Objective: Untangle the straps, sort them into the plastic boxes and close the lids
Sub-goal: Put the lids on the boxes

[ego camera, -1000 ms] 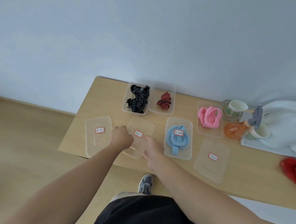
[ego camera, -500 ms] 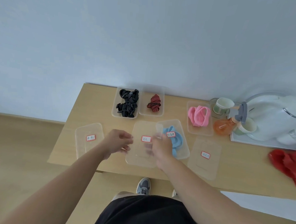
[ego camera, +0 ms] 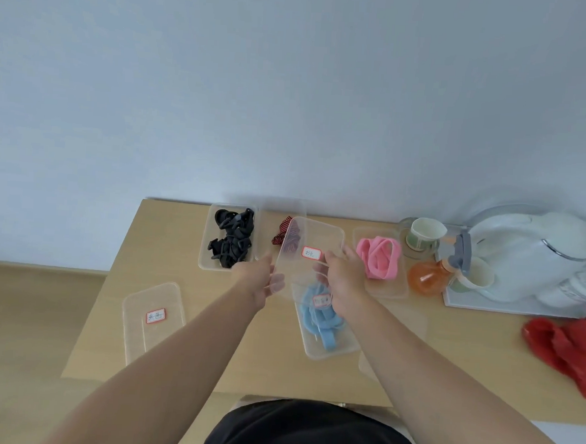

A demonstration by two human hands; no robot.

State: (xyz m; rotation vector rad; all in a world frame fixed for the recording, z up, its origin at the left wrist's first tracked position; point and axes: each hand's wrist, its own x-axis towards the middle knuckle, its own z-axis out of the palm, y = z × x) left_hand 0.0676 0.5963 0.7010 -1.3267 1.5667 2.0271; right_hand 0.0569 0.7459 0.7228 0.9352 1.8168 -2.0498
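Observation:
Both hands hold a clear plastic lid [ego camera: 312,243] with a red-framed label in the air, tilted, above the table. My left hand [ego camera: 253,281] grips its near left edge and my right hand [ego camera: 344,280] its right edge. Behind the lid lies the red-and-black striped strap [ego camera: 285,235] in its box, partly hidden. Black straps [ego camera: 231,240] fill the far-left box. The blue strap [ego camera: 320,321] sits in a lidded box below my right hand. A pink strap [ego camera: 380,256] rests in an open box on the right.
Another labelled lid [ego camera: 153,319] lies flat on the wooden table [ego camera: 115,300] near its left edge. A fourth lid [ego camera: 415,325] is mostly hidden by my right arm. Cups, an orange spray bottle [ego camera: 425,278], a white kettle [ego camera: 529,257] and red cloth [ego camera: 569,345] crowd the right.
The lid has been lifted off the table and carried away from me toward the back, over the striped strap's box. Both hands moved with it.

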